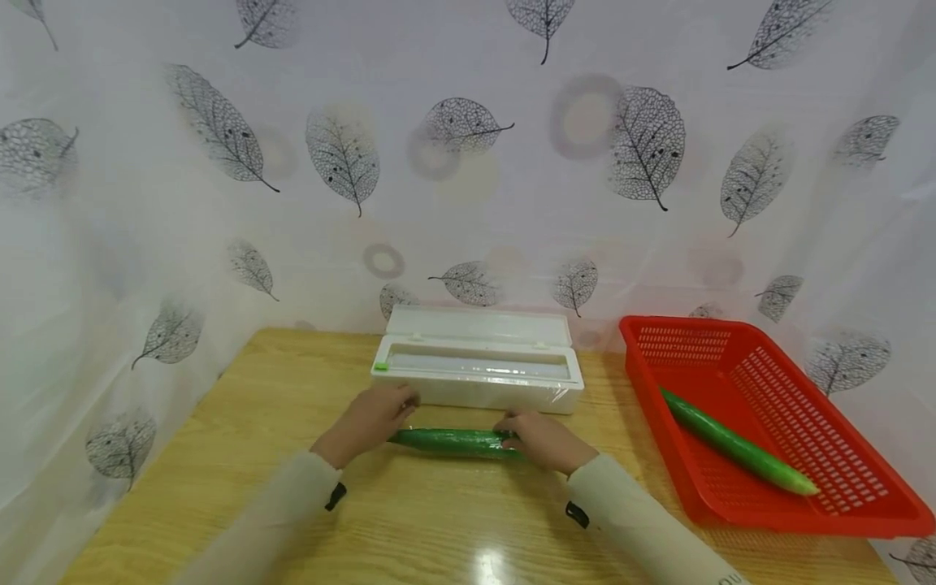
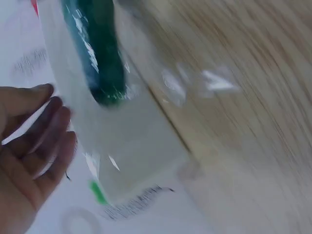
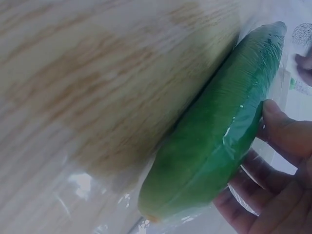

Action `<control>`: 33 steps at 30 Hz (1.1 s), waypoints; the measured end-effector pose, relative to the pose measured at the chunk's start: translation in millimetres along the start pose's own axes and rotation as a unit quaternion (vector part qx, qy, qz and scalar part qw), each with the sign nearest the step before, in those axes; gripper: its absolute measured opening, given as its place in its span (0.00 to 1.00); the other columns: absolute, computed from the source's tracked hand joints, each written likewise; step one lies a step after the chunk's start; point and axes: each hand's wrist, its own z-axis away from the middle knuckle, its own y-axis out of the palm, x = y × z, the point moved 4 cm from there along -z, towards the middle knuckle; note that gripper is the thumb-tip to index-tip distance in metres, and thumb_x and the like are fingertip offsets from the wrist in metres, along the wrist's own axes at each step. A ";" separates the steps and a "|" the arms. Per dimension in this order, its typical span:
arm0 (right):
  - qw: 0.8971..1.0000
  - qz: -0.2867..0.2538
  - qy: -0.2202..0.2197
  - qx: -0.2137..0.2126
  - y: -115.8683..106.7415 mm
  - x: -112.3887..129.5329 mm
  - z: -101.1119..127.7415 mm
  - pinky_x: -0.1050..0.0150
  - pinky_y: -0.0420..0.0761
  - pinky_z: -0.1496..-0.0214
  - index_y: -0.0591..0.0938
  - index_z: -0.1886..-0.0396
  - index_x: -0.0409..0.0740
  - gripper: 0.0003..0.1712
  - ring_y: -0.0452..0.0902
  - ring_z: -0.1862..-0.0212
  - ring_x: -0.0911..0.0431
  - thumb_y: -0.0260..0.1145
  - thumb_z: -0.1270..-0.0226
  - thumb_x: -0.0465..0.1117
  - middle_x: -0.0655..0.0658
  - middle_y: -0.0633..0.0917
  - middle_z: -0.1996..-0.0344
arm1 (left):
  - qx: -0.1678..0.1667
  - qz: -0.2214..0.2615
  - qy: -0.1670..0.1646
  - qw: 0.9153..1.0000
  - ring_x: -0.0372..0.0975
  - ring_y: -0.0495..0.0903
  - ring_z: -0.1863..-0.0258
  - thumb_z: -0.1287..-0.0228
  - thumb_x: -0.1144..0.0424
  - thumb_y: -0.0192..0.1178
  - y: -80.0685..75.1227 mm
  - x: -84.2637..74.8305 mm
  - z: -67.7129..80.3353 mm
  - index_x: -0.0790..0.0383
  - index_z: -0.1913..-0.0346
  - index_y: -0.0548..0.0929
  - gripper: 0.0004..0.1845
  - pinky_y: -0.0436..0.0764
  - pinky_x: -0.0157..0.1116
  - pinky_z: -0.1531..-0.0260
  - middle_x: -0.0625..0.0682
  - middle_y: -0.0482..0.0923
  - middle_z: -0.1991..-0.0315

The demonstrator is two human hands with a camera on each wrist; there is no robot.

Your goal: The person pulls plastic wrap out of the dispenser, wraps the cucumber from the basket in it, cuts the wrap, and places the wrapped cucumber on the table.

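Between both hands, on the desk point(image 1: 263, 422): wrapped cucumber point(image 1: 453, 441), lying flat, long axis running hand to hand, parallel to the desk's near edge. Lay just in front of the white cling-film dispenser point(image 1: 478, 375), lid open, film visible around the cucumber and loose on the wood in the wrist views.

Left hand point(image 1: 369, 421): at the cucumber's left end, beside the dispenser's near corner. Fingers point(image 2: 46, 129) seen straight and relaxed in the left wrist view, set apart from the dark green tip point(image 2: 105, 90); no grip shown there. Contact with the film itself could not be told from blurred frame.

Right hand point(image 1: 544, 441): on the cucumber's right end. Fingers point(image 3: 287, 131) curled round the far side of the wrapped body, thumb not clearly seen; judged clamped on the cucumber.

Key relation: cucumber spanned the gap evenly, neither hand clearly nearer; only the right one held it. Axis left-right, so any roll would go away from or toward the body.

Off to the right of the right hand, well apart: red basket point(image 1: 658, 382) holding a second cucumber point(image 1: 738, 445), lying diagonally.
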 end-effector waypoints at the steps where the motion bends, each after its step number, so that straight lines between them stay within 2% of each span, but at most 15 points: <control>1: 1.000 -0.001 0.000 0.000 -0.2 -0.3 0.2 0.64 0.80 0.60 0.84 0.55 0.42 0.13 0.78 0.61 0.59 0.66 0.40 0.39 0.49 0.80 0.63 | -0.021 -0.027 0.027 0.999 0.34 0.79 0.69 0.40 0.64 0.62 0.4 -11.2 -0.4 0.58 0.63 0.80 0.04 0.80 0.30 0.68 0.47 0.81 0.67; 3: 1.000 -0.001 0.001 -0.001 -0.6 -1.2 0.5 0.65 0.80 0.60 0.84 0.55 0.42 0.13 0.77 0.62 0.60 0.66 0.40 0.39 0.49 0.79 0.64 | -0.044 -0.068 0.091 0.993 0.33 0.79 0.69 0.42 0.61 0.64 2.7 -32.2 -0.9 0.57 0.61 0.80 0.08 0.80 0.28 0.69 0.46 0.80 0.65; 5: 1.000 0.001 0.004 -0.001 -1.2 -1.8 0.3 0.65 0.79 0.60 0.84 0.55 0.43 0.13 0.76 0.62 0.60 0.65 0.39 0.39 0.50 0.79 0.64 | -0.030 -0.086 0.132 0.987 0.33 0.79 0.67 0.44 0.57 0.66 7.5 -45.9 -1.8 0.56 0.57 0.79 0.13 0.80 0.27 0.67 0.46 0.78 0.62; 6: 1.000 0.000 0.003 -0.001 -1.3 -1.9 0.1 0.65 0.79 0.60 0.84 0.55 0.43 0.13 0.76 0.63 0.60 0.65 0.39 0.39 0.50 0.78 0.64 | -0.017 -0.091 0.139 0.986 0.34 0.78 0.65 0.45 0.55 0.67 9.4 -50.0 -2.4 0.55 0.56 0.79 0.15 0.80 0.28 0.67 0.47 0.78 0.60; 9: 1.000 0.000 0.001 -0.003 -1.0 -2.0 -1.1 0.65 0.79 0.61 0.84 0.55 0.44 0.13 0.75 0.63 0.61 0.65 0.39 0.39 0.50 0.78 0.65 | 0.018 -0.100 0.129 0.986 0.35 0.79 0.62 0.48 0.52 0.69 14.2 -52.4 -5.7 0.54 0.53 0.77 0.21 0.80 0.30 0.63 0.47 0.76 0.58; 11: 1.000 -0.003 -0.003 -0.004 0.1 -1.9 -2.0 0.66 0.78 0.61 0.84 0.56 0.43 0.12 0.75 0.64 0.61 0.66 0.40 0.39 0.50 0.78 0.66 | 0.018 -0.106 0.125 0.986 0.35 0.78 0.62 0.51 0.53 0.71 15.4 -51.6 -7.6 0.54 0.53 0.77 0.22 0.80 0.30 0.62 0.47 0.76 0.59; 12: 1.000 -0.005 -0.006 -0.004 0.6 -1.6 -2.2 0.66 0.78 0.61 0.84 0.56 0.43 0.12 0.75 0.64 0.60 0.66 0.40 0.38 0.50 0.78 0.66 | 0.011 -0.115 0.134 0.984 0.35 0.78 0.63 0.53 0.53 0.71 15.6 -52.7 -8.4 0.54 0.54 0.77 0.22 0.80 0.29 0.62 0.46 0.76 0.59; 14: 1.000 -0.007 -0.007 -0.001 1.5 -1.6 -2.4 0.67 0.78 0.62 0.84 0.56 0.42 0.12 0.75 0.64 0.60 0.66 0.40 0.38 0.50 0.78 0.66 | -0.012 -0.140 0.181 0.973 0.34 0.78 0.64 0.55 0.55 0.72 16.6 -59.2 -9.2 0.54 0.56 0.78 0.21 0.80 0.27 0.62 0.46 0.77 0.60; 17: 1.000 -0.006 -0.009 -0.002 1.6 -1.7 -2.5 0.67 0.78 0.62 0.84 0.56 0.41 0.12 0.75 0.63 0.60 0.66 0.40 0.37 0.49 0.79 0.65 | -0.046 -0.201 0.249 0.946 0.31 0.78 0.66 0.49 0.58 0.69 22.4 -71.5 -8.9 0.53 0.59 0.79 0.15 0.78 0.22 0.67 0.44 0.78 0.62; 18: 1.000 -0.004 -0.010 -0.004 1.1 -1.7 -2.6 0.67 0.78 0.62 0.84 0.56 0.41 0.12 0.75 0.63 0.59 0.65 0.40 0.36 0.48 0.79 0.65 | -0.049 -0.220 0.257 0.940 0.31 0.77 0.66 0.46 0.58 0.67 25.1 -74.6 -9.2 0.53 0.59 0.79 0.12 0.78 0.22 0.68 0.44 0.78 0.62; 20: 1.000 0.003 -0.012 -0.006 -0.1 -1.9 -3.1 0.66 0.78 0.61 0.84 0.56 0.41 0.11 0.75 0.63 0.59 0.65 0.39 0.37 0.48 0.79 0.64 | -0.039 -0.248 0.250 0.935 0.31 0.77 0.67 0.41 0.60 0.64 32.6 -76.1 -10.8 0.53 0.59 0.78 0.09 0.77 0.22 0.71 0.43 0.78 0.63; 23: 1.000 0.008 -0.018 -0.006 -1.7 -1.5 -4.5 0.64 0.78 0.60 0.84 0.56 0.40 0.11 0.76 0.62 0.58 0.64 0.38 0.37 0.47 0.80 0.63 | -0.004 -0.266 0.208 0.941 0.32 0.76 0.68 0.39 0.61 0.61 40.6 -73.4 -14.0 0.53 0.57 0.77 0.08 0.76 0.24 0.73 0.44 0.77 0.63; 26: 1.000 0.004 -0.016 0.001 -2.4 -1.6 -5.4 0.64 0.79 0.59 0.84 0.56 0.41 0.12 0.76 0.62 0.59 0.64 0.38 0.37 0.47 0.81 0.63 | 0.025 -0.246 0.175 0.953 0.33 0.77 0.66 0.41 0.63 0.63 44.1 -69.7 -17.8 0.53 0.54 0.75 0.13 0.78 0.25 0.72 0.46 0.78 0.61; 30: 1.000 -0.002 -0.017 0.001 -3.2 -2.1 -5.8 0.63 0.79 0.58 0.84 0.56 0.41 0.11 0.76 0.61 0.59 0.64 0.39 0.37 0.48 0.81 0.63 | 0.065 -0.169 0.126 0.975 0.34 0.77 0.64 0.49 0.65 0.69 43.7 -63.8 -25.1 0.53 0.53 0.74 0.20 0.79 0.28 0.67 0.46 0.78 0.61; 33: 1.000 -0.008 -0.018 -0.002 -2.4 -3.7 -6.0 0.61 0.80 0.56 0.83 0.55 0.40 0.12 0.78 0.60 0.57 0.64 0.38 0.36 0.47 0.82 0.62 | 0.101 -0.110 0.080 0.985 0.34 0.77 0.64 0.55 0.63 0.72 44.8 -57.2 -31.6 0.52 0.53 0.75 0.24 0.79 0.30 0.64 0.45 0.78 0.62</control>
